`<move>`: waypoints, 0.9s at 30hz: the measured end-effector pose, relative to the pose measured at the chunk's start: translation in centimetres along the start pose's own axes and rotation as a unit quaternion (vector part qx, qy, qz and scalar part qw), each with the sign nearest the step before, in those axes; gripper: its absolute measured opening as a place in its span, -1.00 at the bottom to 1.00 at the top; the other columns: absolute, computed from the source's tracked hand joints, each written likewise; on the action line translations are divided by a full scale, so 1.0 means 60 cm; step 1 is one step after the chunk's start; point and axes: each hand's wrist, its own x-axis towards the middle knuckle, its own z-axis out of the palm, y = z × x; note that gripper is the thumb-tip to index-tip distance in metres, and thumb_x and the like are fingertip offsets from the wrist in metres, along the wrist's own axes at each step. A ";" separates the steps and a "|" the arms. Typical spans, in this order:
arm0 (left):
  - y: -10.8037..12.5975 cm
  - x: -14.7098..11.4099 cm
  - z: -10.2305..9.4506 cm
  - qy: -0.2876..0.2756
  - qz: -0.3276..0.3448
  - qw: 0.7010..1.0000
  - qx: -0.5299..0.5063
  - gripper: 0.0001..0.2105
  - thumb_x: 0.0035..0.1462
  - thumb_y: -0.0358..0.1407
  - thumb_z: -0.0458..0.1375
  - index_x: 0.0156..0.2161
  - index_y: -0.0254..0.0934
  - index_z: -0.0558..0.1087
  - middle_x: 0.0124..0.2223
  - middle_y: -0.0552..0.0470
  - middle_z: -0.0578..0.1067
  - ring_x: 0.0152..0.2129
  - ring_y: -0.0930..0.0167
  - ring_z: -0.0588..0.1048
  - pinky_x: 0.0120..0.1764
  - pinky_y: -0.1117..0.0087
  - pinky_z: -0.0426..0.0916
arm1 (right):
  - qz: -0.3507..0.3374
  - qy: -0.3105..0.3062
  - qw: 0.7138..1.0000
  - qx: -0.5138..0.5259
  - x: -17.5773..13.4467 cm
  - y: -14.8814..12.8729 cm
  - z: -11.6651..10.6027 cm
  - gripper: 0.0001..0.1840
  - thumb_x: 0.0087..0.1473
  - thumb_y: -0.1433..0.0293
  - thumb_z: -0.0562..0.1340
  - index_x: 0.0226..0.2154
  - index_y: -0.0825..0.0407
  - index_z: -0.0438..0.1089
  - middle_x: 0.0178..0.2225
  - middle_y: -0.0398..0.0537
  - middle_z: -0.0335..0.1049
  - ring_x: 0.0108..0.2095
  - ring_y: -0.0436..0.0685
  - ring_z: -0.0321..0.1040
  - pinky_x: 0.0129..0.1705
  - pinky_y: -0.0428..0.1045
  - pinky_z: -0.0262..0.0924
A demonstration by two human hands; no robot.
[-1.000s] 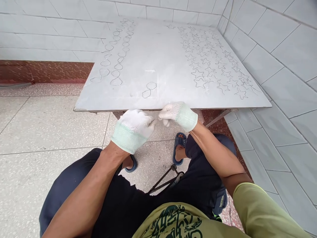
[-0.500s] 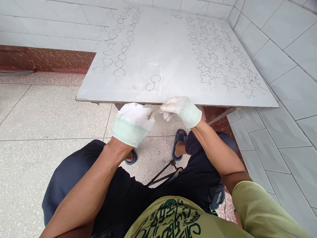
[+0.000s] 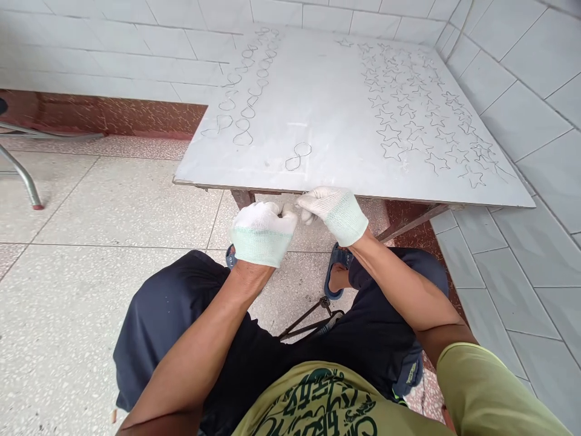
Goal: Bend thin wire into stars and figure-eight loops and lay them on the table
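Observation:
My left hand (image 3: 264,227), in a white knitted glove with a pale green cuff, is closed in front of the table's near edge, knuckles up. Close to its right, my right hand (image 3: 333,209), gloved the same way, pinches with thumb and forefinger just at the edge. Between the fingertips runs a thin wire, barely visible and mostly hidden by the gloves. Beyond the hands a single wire figure-eight (image 3: 298,156) lies on the white tabletop (image 3: 327,109).
Rows of wire figure-eights (image 3: 248,112) lie on the table's left part. Many wire stars (image 3: 389,133) cover its right part. Tiled walls (image 3: 531,66) stand behind and to the right. A metal chair leg (image 3: 27,178) shows at far left, and a dark folding frame (image 3: 306,321) between the legs.
The view has shifted left, so the table appears farther right. My left hand has turned more upright and come nearer to my right hand, which keeps its pinch.

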 end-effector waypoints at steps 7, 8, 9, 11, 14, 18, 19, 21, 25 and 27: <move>0.024 -0.015 0.012 0.033 -0.139 0.973 -0.180 -0.71 0.31 -0.21 0.10 -0.42 -0.25 0.52 -0.42 0.01 0.54 -0.34 0.30 0.47 -0.26 0.25 0.26 | -0.019 0.051 0.997 -0.047 0.004 0.023 0.031 -0.60 0.26 0.24 0.27 -0.58 0.01 0.40 -0.54 -0.12 0.49 -0.46 0.00 0.38 -0.27 -0.05 0.30; 0.028 -0.021 0.013 0.043 -0.151 0.969 -0.192 -0.70 0.32 -0.18 0.10 -0.39 -0.25 0.53 -0.41 0.02 0.55 -0.35 0.31 0.47 -0.26 0.26 0.27 | -0.021 0.056 0.997 -0.053 0.003 0.023 0.032 -0.60 0.26 0.24 0.27 -0.59 0.01 0.39 -0.54 -0.13 0.49 -0.46 0.00 0.37 -0.27 -0.06 0.29; 0.031 -0.027 0.013 0.051 -0.164 0.963 -0.208 -0.68 0.34 -0.15 0.09 -0.37 -0.25 0.55 -0.40 0.03 0.56 -0.36 0.32 0.48 -0.27 0.28 0.28 | -0.021 0.055 0.997 -0.056 0.002 0.023 0.032 -0.60 0.26 0.25 0.26 -0.59 0.01 0.38 -0.55 -0.13 0.48 -0.47 -0.01 0.36 -0.28 -0.06 0.28; 0.032 -0.038 0.008 0.056 -0.194 0.945 -0.259 -0.65 0.34 -0.08 0.09 -0.36 -0.23 0.57 -0.40 0.03 0.57 -0.39 0.31 0.50 -0.29 0.30 0.30 | -0.017 0.037 0.998 -0.054 0.000 0.019 0.027 -0.60 0.24 0.27 0.28 -0.60 0.01 0.37 -0.59 -0.15 0.45 -0.50 -0.02 0.33 -0.32 -0.07 0.25; 0.016 -0.046 -0.008 0.017 -0.205 0.916 -0.344 -0.63 0.29 0.01 0.14 -0.32 -0.22 0.62 -0.40 0.02 0.60 -0.33 0.26 0.55 -0.23 0.30 0.37 | -0.021 0.004 1.000 -0.022 -0.003 0.009 0.016 -0.63 0.20 0.29 0.31 -0.60 0.02 0.40 -0.60 -0.16 0.43 -0.53 -0.03 0.31 -0.38 -0.09 0.25; -0.030 -0.035 -0.030 -0.064 -0.172 0.876 -0.447 -0.65 0.13 0.01 0.30 -0.18 -0.24 0.68 -0.22 -0.04 0.70 -0.11 0.21 0.60 0.05 0.24 0.42 | -0.012 -0.023 1.000 -0.008 -0.006 -0.003 0.005 -0.65 0.19 0.32 0.33 -0.59 0.03 0.41 -0.60 -0.16 0.44 -0.54 -0.03 0.33 -0.40 -0.10 0.26; -0.042 -0.029 -0.033 -0.084 -0.174 0.870 -0.454 -0.65 0.07 0.00 0.35 -0.18 -0.24 0.68 -0.18 -0.05 0.71 -0.09 0.20 0.60 0.06 0.23 0.42 | -0.010 -0.027 1.000 -0.011 -0.007 -0.005 0.003 -0.66 0.19 0.32 0.33 -0.59 0.04 0.41 -0.60 -0.16 0.44 -0.54 -0.03 0.34 -0.40 -0.10 0.26; -0.060 -0.016 -0.036 -0.129 -0.174 0.864 -0.454 -0.63 -0.06 -0.01 0.43 -0.22 -0.24 0.69 -0.16 -0.07 0.71 -0.12 0.21 0.60 -0.01 0.25 0.45 | -0.016 -0.036 0.999 -0.015 -0.008 -0.009 0.000 -0.66 0.18 0.33 0.34 -0.59 0.04 0.41 -0.60 -0.16 0.45 -0.53 -0.03 0.35 -0.39 -0.10 0.26; -0.078 0.004 -0.027 -0.195 -0.170 0.851 -0.458 -0.62 -0.16 -0.02 0.49 -0.30 -0.27 0.69 -0.31 -0.08 0.67 -0.41 0.35 0.53 -0.39 0.37 0.39 | -0.039 -0.042 0.997 -0.045 -0.015 -0.017 -0.004 -0.66 0.17 0.33 0.34 -0.60 0.04 0.43 -0.58 -0.15 0.47 -0.50 -0.02 0.38 -0.33 -0.09 0.28; -0.079 0.009 -0.020 -0.218 -0.171 0.841 -0.464 -0.65 -0.15 -0.06 0.50 -0.31 -0.28 0.68 -0.40 -0.06 0.63 -0.52 0.41 0.46 -0.49 0.40 0.31 | -0.040 -0.041 0.996 -0.065 -0.018 -0.020 -0.004 -0.65 0.17 0.34 0.34 -0.61 0.04 0.42 -0.58 -0.14 0.47 -0.50 -0.02 0.37 -0.33 -0.09 0.26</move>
